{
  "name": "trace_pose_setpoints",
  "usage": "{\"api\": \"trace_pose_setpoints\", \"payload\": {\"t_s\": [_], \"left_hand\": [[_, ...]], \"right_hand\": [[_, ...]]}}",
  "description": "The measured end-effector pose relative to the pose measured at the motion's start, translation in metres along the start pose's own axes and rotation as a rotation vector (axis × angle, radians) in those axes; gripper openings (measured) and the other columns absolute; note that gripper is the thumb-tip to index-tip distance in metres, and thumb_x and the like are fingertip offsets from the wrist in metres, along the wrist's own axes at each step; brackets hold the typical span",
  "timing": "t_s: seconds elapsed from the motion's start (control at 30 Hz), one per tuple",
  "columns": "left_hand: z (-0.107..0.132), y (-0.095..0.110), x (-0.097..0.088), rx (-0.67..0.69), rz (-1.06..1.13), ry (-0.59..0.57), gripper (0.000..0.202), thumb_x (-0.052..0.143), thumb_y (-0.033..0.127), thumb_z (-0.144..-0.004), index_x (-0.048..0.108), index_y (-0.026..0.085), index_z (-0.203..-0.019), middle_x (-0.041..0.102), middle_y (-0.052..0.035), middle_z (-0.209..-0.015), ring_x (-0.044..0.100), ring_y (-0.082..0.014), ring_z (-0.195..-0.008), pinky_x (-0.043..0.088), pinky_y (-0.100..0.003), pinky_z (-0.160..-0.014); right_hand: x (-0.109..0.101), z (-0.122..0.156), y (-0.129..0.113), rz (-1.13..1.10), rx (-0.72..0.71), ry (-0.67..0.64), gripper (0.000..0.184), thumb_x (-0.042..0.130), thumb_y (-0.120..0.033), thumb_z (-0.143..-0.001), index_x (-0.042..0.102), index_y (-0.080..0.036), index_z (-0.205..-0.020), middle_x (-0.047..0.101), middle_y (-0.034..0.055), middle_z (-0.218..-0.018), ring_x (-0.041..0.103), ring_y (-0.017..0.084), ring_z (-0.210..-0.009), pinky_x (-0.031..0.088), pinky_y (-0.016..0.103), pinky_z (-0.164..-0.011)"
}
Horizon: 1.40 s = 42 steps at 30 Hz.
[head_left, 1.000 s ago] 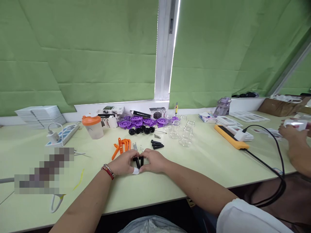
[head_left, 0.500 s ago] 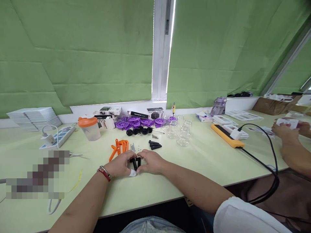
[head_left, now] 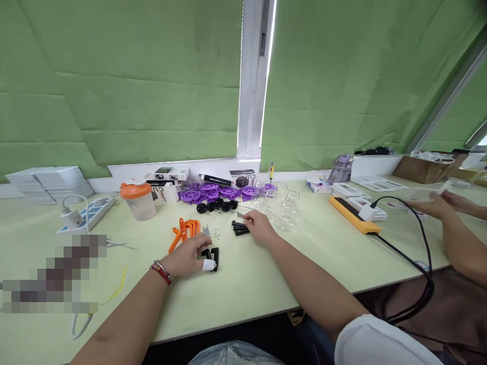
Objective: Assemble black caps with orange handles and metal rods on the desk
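My left hand (head_left: pixel 189 255) rests on the table, its thumb wrapped in white and its fingers curved apart from the thumb. That thumb lies against two black L-shaped plastic pieces (head_left: pixel 215 257) on the tabletop. My right hand (head_left: pixel 260 227) is farther forward, fingers drawn together at the small metal springs (head_left: pixel 239 215). Whether a spring is between those fingertips is hidden. Just left of that hand lie several black plastic rods (head_left: pixel 239 229). Orange plastic arms (head_left: pixel 183 230), long screws (head_left: pixel 206 231) and tiny metal nuts (head_left: pixel 216 234) lie beyond my left hand.
Purple plastic parts (head_left: pixel 208 191), black round knobs (head_left: pixel 218 204) and clear cups (head_left: pixel 287 207) stand at the back. An orange-lidded cup (head_left: pixel 139 202) and power strip (head_left: pixel 91 214) are left. A yellow power strip (head_left: pixel 352 215) with cables lies right, near a co-worker's hands (head_left: pixel 437 208).
My right hand has let go of the black L-shaped pieces and moved forward and right to the springs. My left hand stays beside the pieces. The co-worker's hands have shifted.
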<state>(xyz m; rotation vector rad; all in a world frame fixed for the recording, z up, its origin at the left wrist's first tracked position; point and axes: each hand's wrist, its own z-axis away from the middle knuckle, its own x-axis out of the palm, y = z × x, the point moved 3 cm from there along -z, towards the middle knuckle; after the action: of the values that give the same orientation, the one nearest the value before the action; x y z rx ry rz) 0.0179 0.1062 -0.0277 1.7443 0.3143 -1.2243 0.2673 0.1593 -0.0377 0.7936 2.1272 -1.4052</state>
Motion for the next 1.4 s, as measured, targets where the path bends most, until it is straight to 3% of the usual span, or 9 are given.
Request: {"api": "trace_pose_setpoints", "payload": {"t_s": [0.23,0.4,0.67,0.77,0.9,1.0,1.13,1.23,1.4], "left_hand": [[-0.002,-0.002,-0.004,0.082,-0.047,0.179,0.033,0.061,0.042,-0.074,0.054,0.019,-0.097,0.043,0.0014,-0.078,0.04,-0.0134,-0.069,0.038,-0.028,-0.066],[-0.002,0.003,-0.005,0.099,-0.054,0.202,0.03,0.061,0.039,-0.075,0.054,0.019,-0.097,0.042,0.0017,-0.077,0.04,-0.0134,-0.069,0.038,-0.028,-0.067],[-0.004,0.006,-0.002,0.089,-0.033,0.231,0.029,0.06,0.039,-0.076,0.054,0.019,-0.096,0.047,-0.0002,-0.08,0.044,-0.0143,-0.07,0.039,-0.029,-0.067],[-0.006,0.009,0.004,0.075,0.0,0.247,0.032,0.057,0.036,-0.078,0.053,0.019,-0.105,0.052,-0.0033,-0.088,0.047,-0.0157,-0.074,0.041,-0.03,-0.069],[-0.009,0.017,0.012,0.089,0.088,0.27,0.04,0.049,0.032,-0.084,0.046,0.02,-0.122,0.057,-0.0067,-0.102,0.051,-0.0174,-0.083,0.043,-0.032,-0.076],[-0.011,0.024,0.016,0.104,0.156,0.271,0.032,0.045,0.032,-0.086,0.053,0.02,-0.115,0.06,-0.0049,-0.096,0.052,-0.017,-0.083,0.043,-0.032,-0.076],[-0.012,0.028,0.018,0.089,0.279,0.242,0.023,0.044,0.035,-0.087,0.058,0.02,-0.097,0.059,-0.002,-0.085,0.051,-0.0147,-0.075,0.042,-0.028,-0.069],[-0.012,0.027,0.019,0.067,0.342,0.247,0.023,0.045,0.037,-0.086,0.057,0.018,-0.092,0.057,-0.0012,-0.081,0.049,-0.0131,-0.071,0.041,-0.026,-0.066],[-0.011,0.026,0.02,0.025,0.407,0.229,0.024,0.046,0.039,-0.085,0.056,0.018,-0.09,0.053,0.0006,-0.073,0.046,-0.0114,-0.065,0.04,-0.025,-0.062]], "right_hand": [[-0.004,-0.002,0.007,0.138,-0.143,-0.212,0.007,0.067,-0.019,-0.07,0.07,-0.021,-0.077,0.06,0.0015,-0.085,0.055,0.014,-0.079,0.04,0.026,-0.072],[0.001,0.0,-0.001,0.257,-0.132,-0.31,0.018,0.073,-0.027,-0.066,0.072,-0.024,-0.083,0.062,0.0016,-0.088,0.055,0.017,-0.081,0.039,0.025,-0.066],[0.002,0.006,-0.01,0.246,-0.091,-0.386,0.014,0.072,-0.027,-0.067,0.071,-0.021,-0.079,0.063,0.0026,-0.086,0.054,0.015,-0.073,0.037,0.025,-0.062],[0.007,0.013,-0.019,0.108,-0.06,-0.395,0.011,0.068,-0.023,-0.07,0.07,-0.019,-0.081,0.062,0.0023,-0.082,0.051,0.013,-0.068,0.037,0.024,-0.062],[0.023,0.024,-0.033,-0.282,-0.016,-0.46,0.012,0.061,-0.019,-0.075,0.066,-0.016,-0.085,0.057,-0.0009,-0.071,0.047,0.01,-0.063,0.038,0.023,-0.061],[0.034,0.031,-0.044,-0.472,-0.009,-0.49,0.011,0.06,-0.019,-0.075,0.064,-0.015,-0.084,0.054,-0.0025,-0.068,0.046,0.009,-0.062,0.038,0.022,-0.061],[0.037,0.035,-0.052,-0.549,-0.008,-0.517,0.009,0.06,-0.019,-0.075,0.063,-0.014,-0.081,0.054,-0.0026,-0.065,0.047,0.009,-0.061,0.039,0.022,-0.061],[0.029,0.026,-0.047,-0.507,-0.041,-0.458,0.012,0.061,-0.023,-0.075,0.065,-0.015,-0.083,0.061,0.0005,-0.072,0.053,0.012,-0.068,0.043,0.024,-0.066],[0.007,-0.01,-0.001,-0.215,0.056,-0.076,0.02,0.051,-0.022,-0.081,0.069,-0.017,-0.087,0.067,0.0049,-0.09,0.059,0.016,-0.083,0.045,0.029,-0.078]]}}
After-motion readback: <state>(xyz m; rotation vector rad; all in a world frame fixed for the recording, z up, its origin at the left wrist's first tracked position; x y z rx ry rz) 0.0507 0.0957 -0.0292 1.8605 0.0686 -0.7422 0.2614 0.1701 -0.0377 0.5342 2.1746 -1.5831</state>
